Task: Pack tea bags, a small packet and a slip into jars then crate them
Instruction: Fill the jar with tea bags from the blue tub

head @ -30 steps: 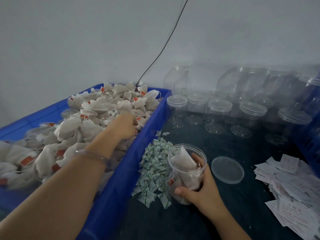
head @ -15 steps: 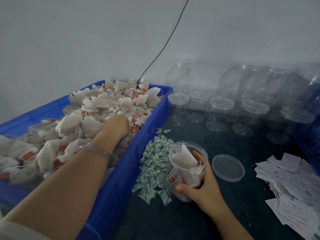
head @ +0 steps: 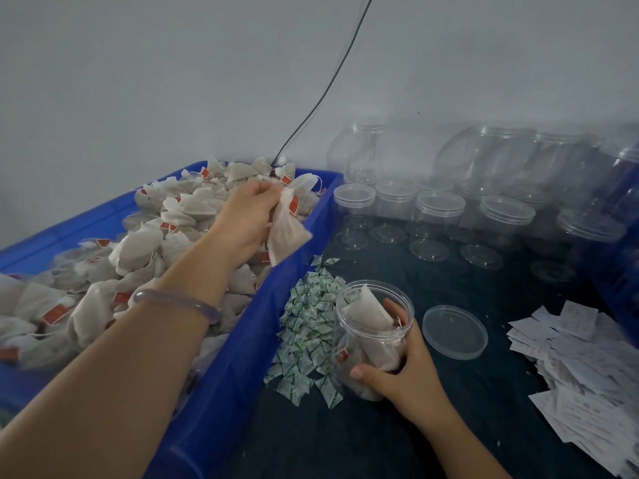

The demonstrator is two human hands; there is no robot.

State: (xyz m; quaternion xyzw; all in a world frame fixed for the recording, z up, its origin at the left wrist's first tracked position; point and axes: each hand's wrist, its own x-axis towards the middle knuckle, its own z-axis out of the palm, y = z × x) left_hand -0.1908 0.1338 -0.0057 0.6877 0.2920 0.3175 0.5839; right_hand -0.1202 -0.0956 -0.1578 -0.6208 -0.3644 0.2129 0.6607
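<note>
My left hand [head: 247, 219] holds a white tea bag [head: 287, 233] with a red tag, lifted above the right rim of the blue crate [head: 221, 385], which is heaped with tea bags [head: 145, 247]. My right hand [head: 401, 371] grips an open clear jar [head: 371, 337] standing on the dark table; several tea bags are inside it. A pile of small green-and-white packets [head: 307, 333] lies just left of the jar. The jar's clear lid [head: 454, 331] lies flat to its right. White paper slips [head: 584, 371] are heaped at the right.
Several empty lidded clear jars [head: 439, 216] stand in rows at the back, with bigger clear jars [head: 484, 157] behind them against the wall. A black cable [head: 325, 95] runs up the wall. A blue crate edge [head: 622, 271] shows at the far right.
My left hand has come up out of the tea bag heap holding a tea bag and moved right toward the crate's rim. My right hand still holds the jar.
</note>
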